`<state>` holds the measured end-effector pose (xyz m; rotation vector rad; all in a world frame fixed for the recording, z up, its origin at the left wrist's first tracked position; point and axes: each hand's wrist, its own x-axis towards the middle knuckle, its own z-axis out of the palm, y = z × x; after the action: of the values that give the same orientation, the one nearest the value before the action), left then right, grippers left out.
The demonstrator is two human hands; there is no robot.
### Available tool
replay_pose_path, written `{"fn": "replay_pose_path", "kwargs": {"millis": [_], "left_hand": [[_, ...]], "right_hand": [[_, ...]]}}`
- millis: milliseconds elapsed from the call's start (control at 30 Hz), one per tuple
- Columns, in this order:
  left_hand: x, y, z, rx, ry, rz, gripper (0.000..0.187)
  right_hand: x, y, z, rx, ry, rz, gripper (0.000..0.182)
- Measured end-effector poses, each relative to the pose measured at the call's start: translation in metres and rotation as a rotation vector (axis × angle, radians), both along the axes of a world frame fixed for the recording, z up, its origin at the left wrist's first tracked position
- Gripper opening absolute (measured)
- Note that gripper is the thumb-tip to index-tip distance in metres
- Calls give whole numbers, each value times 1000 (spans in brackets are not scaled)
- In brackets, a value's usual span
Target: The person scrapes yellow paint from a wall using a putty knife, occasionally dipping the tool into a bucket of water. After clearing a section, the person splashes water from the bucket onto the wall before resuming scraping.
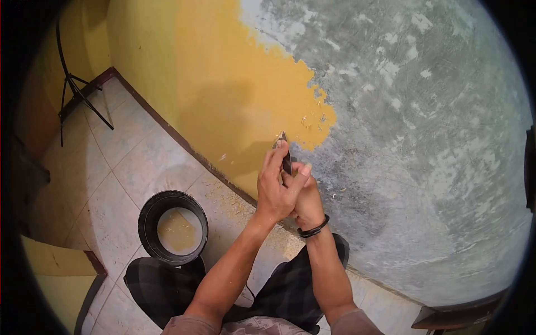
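Note:
Both hands are together on a scraper, a narrow dark tool whose tip meets the yellow paint on the wall. My left hand presses along the blade end with its fingers bent round it. Just to the right, my right hand is closed around the handle end, mostly hiding it. Loose paint flakes cling near the tip and at the ragged paint edge. Bare grey wall with whitish patches spreads to the right of that edge.
A black bucket with pale cloudy contents stands on the tiled floor, left of my arms. Paint chips lie along the wall's base. A black stand is at the upper left, and a low yellow wall at the lower left.

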<state>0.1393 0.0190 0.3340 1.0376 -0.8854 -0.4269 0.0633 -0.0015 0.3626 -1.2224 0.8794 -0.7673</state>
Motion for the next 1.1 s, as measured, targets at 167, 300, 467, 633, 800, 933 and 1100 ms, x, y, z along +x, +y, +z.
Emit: {"fn": "replay_pose_path", "kwargs": {"millis": [167, 300, 467, 633, 800, 933, 1100], "left_hand": [[-27, 14, -14, 2, -17, -141, 51], [-38, 14, -5, -69, -87, -99, 54], [4, 2, 4, 2, 125, -189, 56], [-18, 9, 0, -59, 10, -230, 58], [-29, 2, 8, -113, -152, -56, 62], [-7, -6, 7, -88, -17, -19, 56], [-22, 16, 16, -69, -104, -126, 57]], "right_hand": [[-43, 27, 0, 58, 79, -79, 28], [-54, 28, 11, 31, 100, -128, 25], [-14, 9, 19, 56, 30, -118, 21], [-42, 23, 25, 40, 63, -70, 22], [-28, 8, -8, -86, -124, -308, 31], [-22, -5, 13, 68, 63, 55, 27], [-35, 30, 24, 25, 57, -186, 30]]}}
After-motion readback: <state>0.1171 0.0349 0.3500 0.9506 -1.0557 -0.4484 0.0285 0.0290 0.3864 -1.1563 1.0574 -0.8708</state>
